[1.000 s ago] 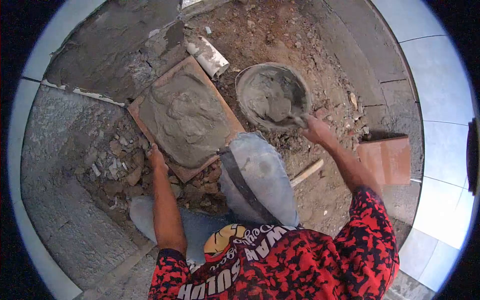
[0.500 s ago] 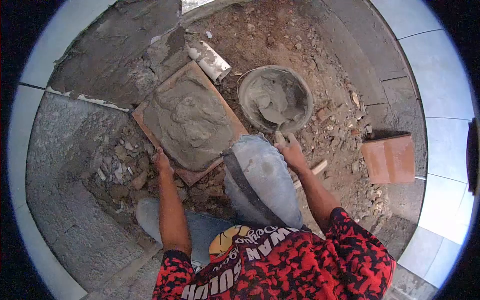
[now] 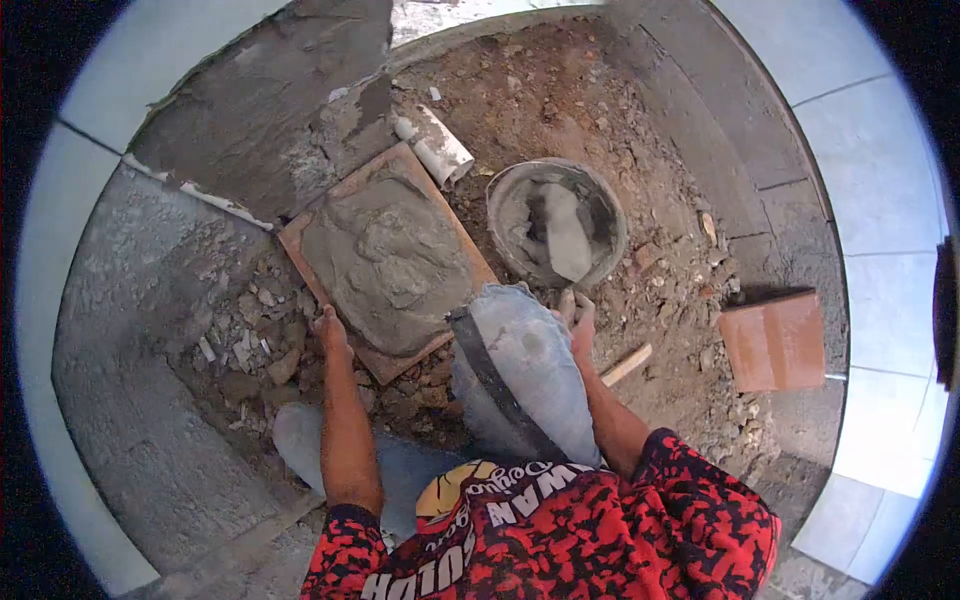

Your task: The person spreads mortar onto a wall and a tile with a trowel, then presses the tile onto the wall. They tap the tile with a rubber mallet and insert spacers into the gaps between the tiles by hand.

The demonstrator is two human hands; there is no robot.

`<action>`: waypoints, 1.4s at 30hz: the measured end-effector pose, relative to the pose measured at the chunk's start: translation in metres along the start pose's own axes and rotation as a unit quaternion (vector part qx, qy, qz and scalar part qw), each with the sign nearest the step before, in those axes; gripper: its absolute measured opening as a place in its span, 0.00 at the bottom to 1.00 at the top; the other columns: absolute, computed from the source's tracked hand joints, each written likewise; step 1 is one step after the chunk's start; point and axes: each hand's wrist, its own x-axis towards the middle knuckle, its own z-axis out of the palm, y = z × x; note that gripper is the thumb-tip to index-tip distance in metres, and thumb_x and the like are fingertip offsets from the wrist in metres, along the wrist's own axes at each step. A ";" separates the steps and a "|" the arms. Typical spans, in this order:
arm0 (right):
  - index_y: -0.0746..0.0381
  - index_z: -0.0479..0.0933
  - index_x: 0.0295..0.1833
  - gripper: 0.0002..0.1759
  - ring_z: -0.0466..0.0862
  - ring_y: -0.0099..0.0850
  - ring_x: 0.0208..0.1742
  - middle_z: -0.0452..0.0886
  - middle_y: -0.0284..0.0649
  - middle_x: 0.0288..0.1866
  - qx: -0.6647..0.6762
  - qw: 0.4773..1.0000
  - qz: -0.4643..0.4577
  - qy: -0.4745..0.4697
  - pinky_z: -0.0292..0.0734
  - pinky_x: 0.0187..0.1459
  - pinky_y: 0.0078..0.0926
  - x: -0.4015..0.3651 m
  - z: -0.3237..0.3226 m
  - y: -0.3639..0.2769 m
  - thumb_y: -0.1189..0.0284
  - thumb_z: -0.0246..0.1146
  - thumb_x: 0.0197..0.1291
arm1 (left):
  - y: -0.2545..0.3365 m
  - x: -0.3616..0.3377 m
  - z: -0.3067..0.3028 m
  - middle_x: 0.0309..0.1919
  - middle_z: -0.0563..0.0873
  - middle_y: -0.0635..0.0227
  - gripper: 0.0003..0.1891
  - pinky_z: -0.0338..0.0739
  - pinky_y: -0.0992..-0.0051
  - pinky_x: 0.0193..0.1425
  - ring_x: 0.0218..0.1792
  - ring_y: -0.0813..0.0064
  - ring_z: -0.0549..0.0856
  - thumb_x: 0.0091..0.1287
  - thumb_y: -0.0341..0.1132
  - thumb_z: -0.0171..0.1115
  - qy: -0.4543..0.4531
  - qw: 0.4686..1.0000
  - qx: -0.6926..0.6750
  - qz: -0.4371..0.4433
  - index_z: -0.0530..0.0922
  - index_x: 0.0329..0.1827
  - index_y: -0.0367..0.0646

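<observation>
My left hand (image 3: 328,328) grips the left edge of a terracotta tile (image 3: 385,366), which is tilted and coated with a thick layer of wet grey mortar (image 3: 390,250). In my right hand (image 3: 577,315) is the handle of a trowel (image 3: 568,245), its blade lying over the inside of a bucket (image 3: 622,232). Grey mortar clings to the bucket's walls. My bent knee in jeans stands between the tile and my right hand, hiding part of that hand.
A white pipe piece (image 3: 442,148) lies beyond the tile. A wooden handle (image 3: 628,364) rests on the rubble right of my forearm. Another terracotta tile (image 3: 775,343) leans at the right. Broken stones (image 3: 250,340) lie left, and light floor tiles (image 3: 890,300) border the pit.
The trowel blade has shifted within the bucket and now shows its flat face. My right hand has turned and drawn slightly toward me. My left hand still grips the tile.
</observation>
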 end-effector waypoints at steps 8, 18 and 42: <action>0.69 0.65 0.52 0.29 0.74 0.42 0.43 0.73 0.52 0.40 -0.019 0.999 -0.015 0.046 0.67 0.49 0.33 0.027 -0.022 -0.033 0.61 0.64 0.50 | -0.018 0.016 0.002 0.56 0.71 0.55 0.29 0.65 0.56 0.54 0.56 0.58 0.71 0.64 0.53 0.50 0.043 0.998 -0.026 0.042 0.68 0.57 0.36; 0.65 0.69 0.49 0.28 0.79 0.43 0.40 0.78 0.51 0.40 -0.086 0.979 -0.185 0.028 0.73 0.42 0.33 0.079 -0.035 -0.109 0.61 0.67 0.46 | 0.002 -0.007 0.009 0.53 0.73 0.47 0.31 0.66 0.60 0.55 0.56 0.56 0.72 0.65 0.56 0.43 0.109 0.990 0.027 -0.090 0.71 0.55 0.34; 0.68 0.68 0.55 0.28 0.79 0.41 0.43 0.78 0.52 0.45 -0.273 0.740 -0.521 -0.327 0.72 0.46 0.33 0.197 0.014 -0.476 0.62 0.56 0.52 | -0.060 0.064 0.027 0.40 0.78 0.47 0.31 0.69 0.58 0.50 0.46 0.50 0.77 0.58 0.56 0.53 0.052 0.988 0.032 0.142 0.72 0.48 0.33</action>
